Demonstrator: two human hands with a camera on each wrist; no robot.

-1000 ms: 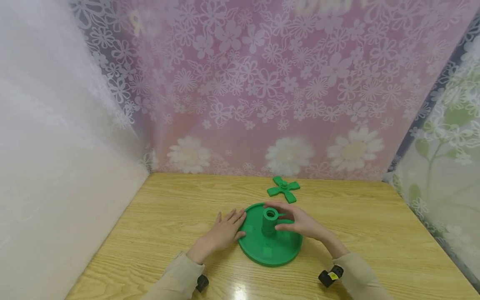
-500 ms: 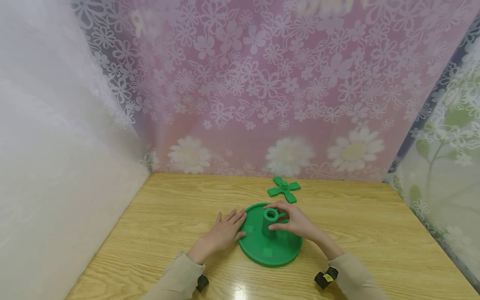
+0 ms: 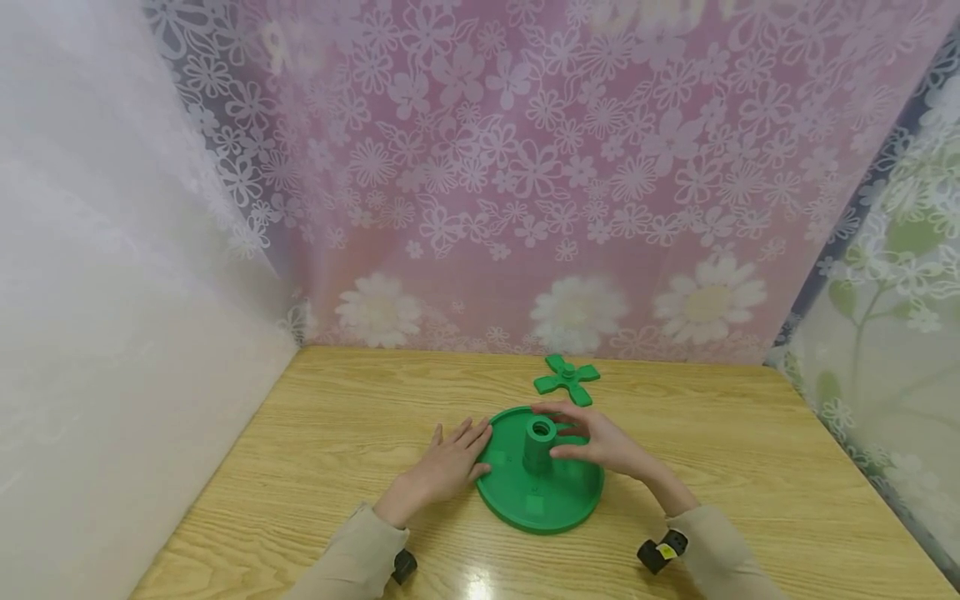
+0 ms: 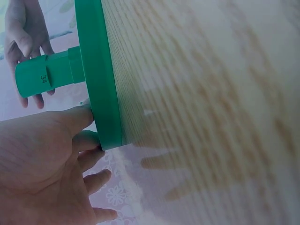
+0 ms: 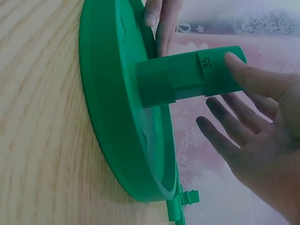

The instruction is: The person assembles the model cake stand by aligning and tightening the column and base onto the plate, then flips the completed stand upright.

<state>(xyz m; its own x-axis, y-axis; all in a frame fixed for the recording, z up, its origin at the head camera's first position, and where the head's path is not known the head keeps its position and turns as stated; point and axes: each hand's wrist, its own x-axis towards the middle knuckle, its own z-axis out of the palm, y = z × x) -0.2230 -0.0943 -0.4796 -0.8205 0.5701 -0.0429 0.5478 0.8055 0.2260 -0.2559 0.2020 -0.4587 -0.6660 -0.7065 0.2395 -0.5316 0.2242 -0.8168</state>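
Note:
A round green tray-like disc point(image 3: 506, 496) with a raised rim lies flat on the table. From its middle rises an upright green hollow post point(image 3: 537, 457); the numbers 34 and 35 show on it in the left and right wrist views. My left hand point(image 3: 448, 462) rests against the disc's left rim, fingers extended. On the other side, my right hand point(image 3: 606, 443) is loosely around the post's upper part. Its thumb point(image 5: 253, 77) lies at the post's top end in the right wrist view, while the other fingers are spread behind, apparently apart from the post.
A green four-armed cross piece point(image 3: 568, 379) with a central knob lies behind the disc. The wooden table point(image 3: 360, 400) meets a flowered pink curtain point(image 3: 480, 208) at the back. Pale sheets hang at both sides.
Half a second ago my right thumb and fingers were closed on the post; now they have spread and the hand has shifted slightly right. My left hand and the disc stay in place.

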